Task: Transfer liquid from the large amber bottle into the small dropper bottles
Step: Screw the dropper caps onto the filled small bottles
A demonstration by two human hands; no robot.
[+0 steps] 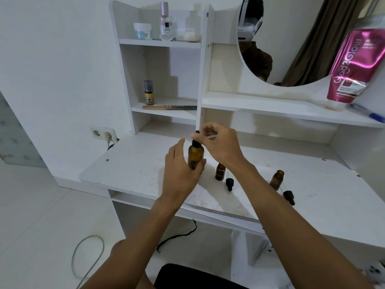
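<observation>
My left hand [180,171] grips the large amber bottle [195,154], holding it upright above the white desk [133,167]. My right hand [218,142] pinches the black dropper cap [195,140] at the bottle's neck. To the right, two small amber dropper bottles stand open on the desk: one near the middle [220,172], one farther right [277,180]. A black dropper cap [229,183] lies beside the first bottle, and another black dropper cap [289,197] lies beside the second.
A white shelf unit rises behind the desk with a comb [169,107], a small dark spray bottle [148,92] and jars above. A round mirror [291,49] and a pink tube [354,65] are at the right. A wall socket [103,133] is at the left.
</observation>
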